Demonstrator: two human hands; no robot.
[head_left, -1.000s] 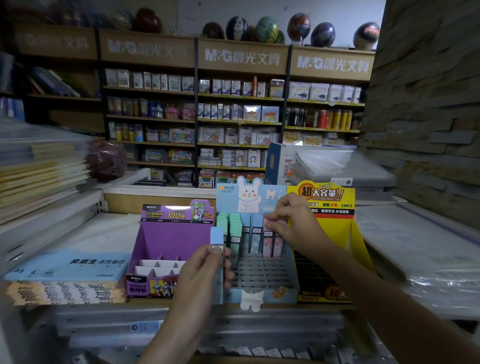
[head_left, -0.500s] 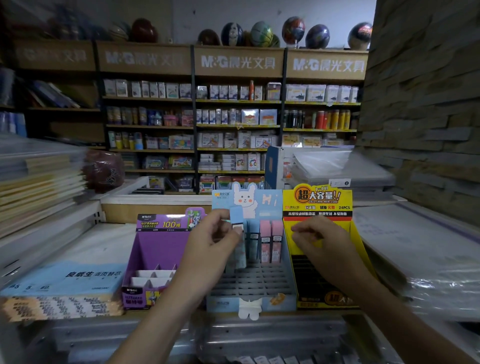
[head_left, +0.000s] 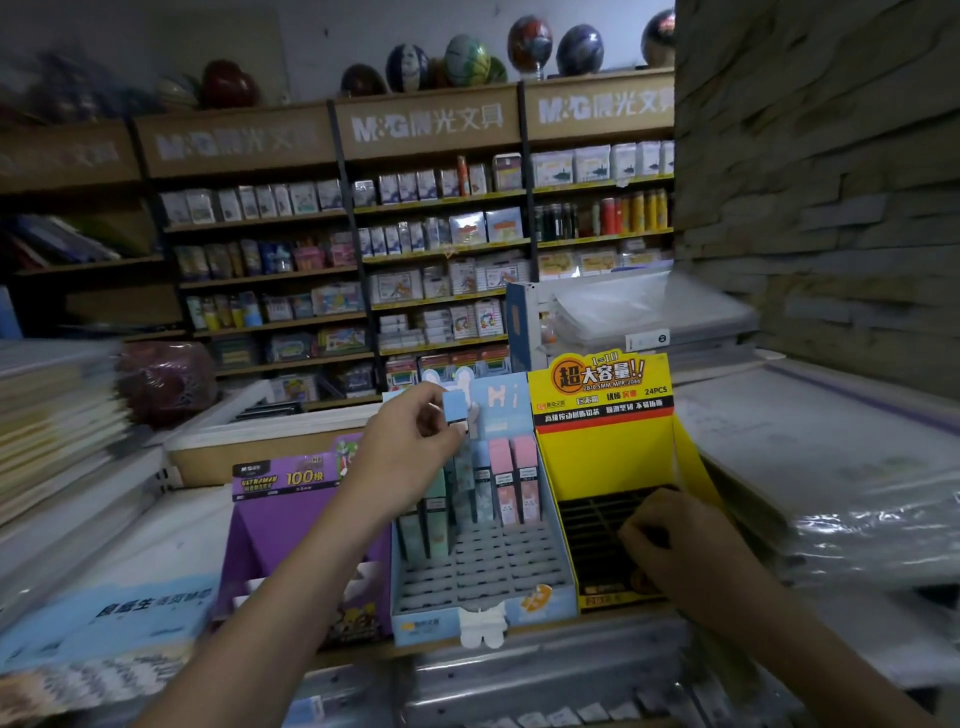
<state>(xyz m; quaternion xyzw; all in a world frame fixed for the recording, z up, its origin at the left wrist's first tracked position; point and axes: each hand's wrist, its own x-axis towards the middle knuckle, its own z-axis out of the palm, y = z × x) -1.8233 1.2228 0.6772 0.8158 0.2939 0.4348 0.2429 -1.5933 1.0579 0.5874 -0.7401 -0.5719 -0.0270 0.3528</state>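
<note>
My left hand (head_left: 410, 449) pinches the blue top of a slim lead case (head_left: 457, 410) and holds it upright over the back row of the light-blue display box (head_left: 556, 597). That box has a grid of slots, with green, blue and pink cases (head_left: 511, 480) standing along its back. My right hand (head_left: 670, 551), fingers curled, rests low over the front of the yellow display box (head_left: 602, 457), whose dark slots look bare. Whether the right hand holds anything is hidden.
A purple display box (head_left: 270, 525) stands left of the blue one. Stacks of notebooks (head_left: 57, 415) lie at the left and wrapped paper packs (head_left: 831, 467) at the right. A stone pillar (head_left: 831, 182) rises at the right. Stocked shelves (head_left: 441, 249) fill the back wall.
My left hand carried the blue case up from in front of the box to its back row. My right hand left the blue box's backboard and dropped to the yellow box's front.
</note>
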